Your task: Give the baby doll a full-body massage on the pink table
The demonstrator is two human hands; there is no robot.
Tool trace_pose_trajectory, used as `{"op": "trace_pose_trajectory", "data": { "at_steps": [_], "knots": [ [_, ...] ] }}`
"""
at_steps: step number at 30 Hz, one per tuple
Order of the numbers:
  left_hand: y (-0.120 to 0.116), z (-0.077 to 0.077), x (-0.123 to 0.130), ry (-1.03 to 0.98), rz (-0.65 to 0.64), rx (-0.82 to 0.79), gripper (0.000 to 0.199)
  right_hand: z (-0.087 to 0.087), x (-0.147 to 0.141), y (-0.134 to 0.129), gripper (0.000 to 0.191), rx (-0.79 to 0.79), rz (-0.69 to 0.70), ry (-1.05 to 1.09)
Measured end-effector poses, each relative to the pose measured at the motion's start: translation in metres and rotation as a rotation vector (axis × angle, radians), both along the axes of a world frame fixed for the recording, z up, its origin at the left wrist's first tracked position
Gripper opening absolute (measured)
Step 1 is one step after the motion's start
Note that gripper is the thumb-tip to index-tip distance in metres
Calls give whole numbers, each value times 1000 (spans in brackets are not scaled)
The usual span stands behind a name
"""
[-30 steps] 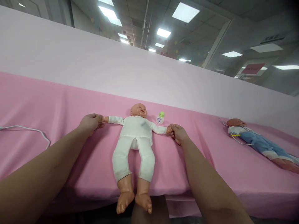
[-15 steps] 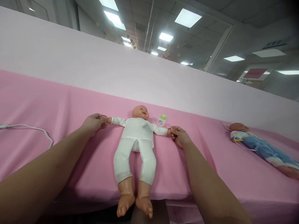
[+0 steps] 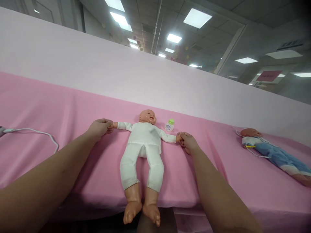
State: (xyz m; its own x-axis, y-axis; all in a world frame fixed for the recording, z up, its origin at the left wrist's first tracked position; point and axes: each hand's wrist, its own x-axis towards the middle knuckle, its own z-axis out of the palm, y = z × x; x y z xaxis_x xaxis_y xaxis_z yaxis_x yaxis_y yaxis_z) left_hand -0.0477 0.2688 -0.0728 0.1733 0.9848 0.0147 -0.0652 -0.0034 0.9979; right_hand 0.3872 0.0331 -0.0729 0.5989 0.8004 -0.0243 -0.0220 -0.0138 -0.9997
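Observation:
A baby doll [image 3: 147, 137] in a white cloth body lies on its back, its arms stretched out to both sides and its bare feet over the table's near edge. My left hand [image 3: 100, 128] is closed on the doll's hand at the left of the view. On the other side, my right hand [image 3: 187, 141] pinches the doll's other hand between thumb and fingers. Just beyond that outstretched arm, near the doll's head, lies a small clear bottle [image 3: 169, 125] with a green cap, touched by neither hand.
Pink cloth [image 3: 80, 123] covers the table, with a low white wall [image 3: 121, 77] along its back. A second doll [image 3: 274, 150] in blue and white, with a thin white cord about it, lies at the right. A white cable [image 3: 36, 131] runs in from the left.
The view has shifted slightly, so the dolls and bottle sit a little further right. Both hands keep their hold, and the doll's arms stay spread out.

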Motion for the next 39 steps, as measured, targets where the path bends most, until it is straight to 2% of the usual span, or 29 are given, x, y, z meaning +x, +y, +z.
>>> {"op": "trace_pose_trajectory", "data": {
  "at_steps": [7,16,24,28,32,36,39],
  "knots": [
    [-3,4,0,15,-33,-8,41,-3,4,2,18,-18,-8,20],
    [-14,10,-3,166,-120,74,54,1,-1,-6,29,18,109,63],
    [-10,8,-2,44,-167,32,45,-2,0,-3,37,3,85,-24],
    [-7,7,-1,53,-116,-9,33,-4,2,-1,38,0,70,-24],
    [-4,6,-1,9,-55,-39,27,-3,2,-1,28,-3,19,39],
    [-5,6,-1,-32,-35,-60,35,1,3,-4,16,13,108,116],
    [-8,7,-2,-53,-44,-58,37,1,5,-7,17,33,161,172]
  ]
}}
